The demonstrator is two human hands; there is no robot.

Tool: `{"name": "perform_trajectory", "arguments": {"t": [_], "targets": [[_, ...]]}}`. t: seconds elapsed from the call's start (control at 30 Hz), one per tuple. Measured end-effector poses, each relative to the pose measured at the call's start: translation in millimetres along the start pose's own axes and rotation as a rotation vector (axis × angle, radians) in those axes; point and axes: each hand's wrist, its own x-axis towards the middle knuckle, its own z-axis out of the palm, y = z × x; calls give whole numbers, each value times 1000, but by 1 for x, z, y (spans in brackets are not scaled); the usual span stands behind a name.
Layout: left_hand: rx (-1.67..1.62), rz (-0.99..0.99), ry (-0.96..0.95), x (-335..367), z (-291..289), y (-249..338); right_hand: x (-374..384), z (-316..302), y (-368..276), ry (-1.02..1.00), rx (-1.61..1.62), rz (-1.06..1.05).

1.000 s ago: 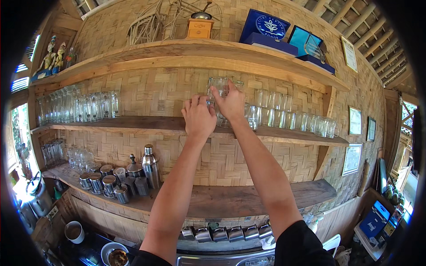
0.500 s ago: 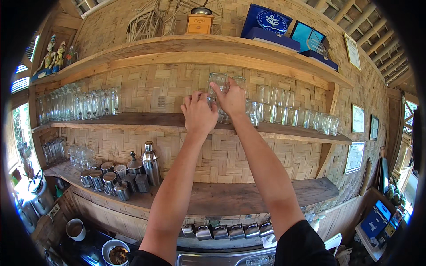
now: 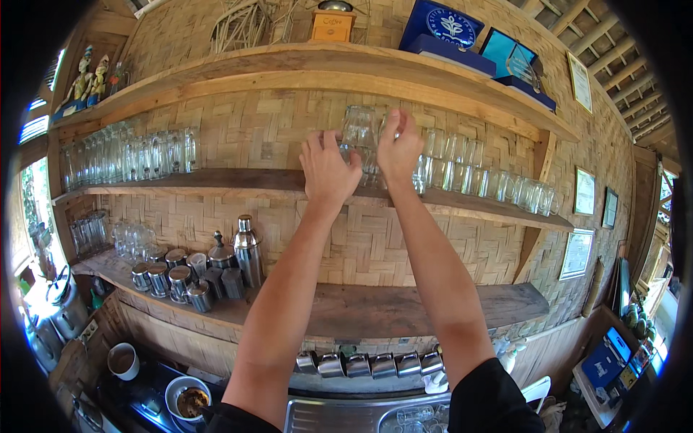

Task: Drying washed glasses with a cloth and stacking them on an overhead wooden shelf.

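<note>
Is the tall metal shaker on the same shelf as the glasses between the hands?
No: the shaker stands on the lowest shelf, while those glasses are on the middle shelf.

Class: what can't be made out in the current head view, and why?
All in the head view:
Left hand: palm, hidden by its own back.
Glasses: partly hidden by the right hand.
Framed sheet: its writing, too small.
Sink: near side, cut off by the lower edge.
</note>
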Motion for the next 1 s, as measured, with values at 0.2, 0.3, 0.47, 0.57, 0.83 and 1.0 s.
{"name": "perform_trajectory", "arguments": {"t": [0.2, 0.3, 0.47, 0.57, 0.83, 1.0], "targets": [[-437, 116, 209, -25, -33, -3, -48, -58, -54, -95, 115, 7], [-901, -213, 5, -101, -113, 33, -104, -125, -103, -382, 218, 116], [-636, -327, -407, -281, -217, 52, -230, -267, -166, -753, 333, 593], [-456, -512, -672, -380, -267, 58, -310, -334, -202, -1068, 289, 953], [197, -635, -1214, -568, -376, 33, -469, -455, -258, -1763, -15, 1150], [40, -748, -1402, -598, -384, 34, -494, -462, -279, -1895, -165, 1131]]}}
